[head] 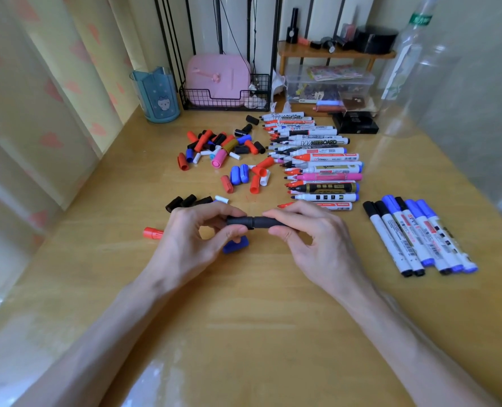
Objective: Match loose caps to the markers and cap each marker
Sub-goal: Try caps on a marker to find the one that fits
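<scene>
Head view: grip of left hand point(192, 232) tight on black cap point(238, 221), of right hand point(313, 235) around black marker point(265, 222).

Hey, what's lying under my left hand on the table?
A blue cap shows on the table beneath the left hand, which grips a black marker. Fingers cover the cap's upper edge, so its full shape cannot be seen.

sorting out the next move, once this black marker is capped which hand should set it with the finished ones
Likely the right. The right hand grips the black marker by its barrel, and the capped markers lie on that side; the left hand only pinches the cap.
</scene>
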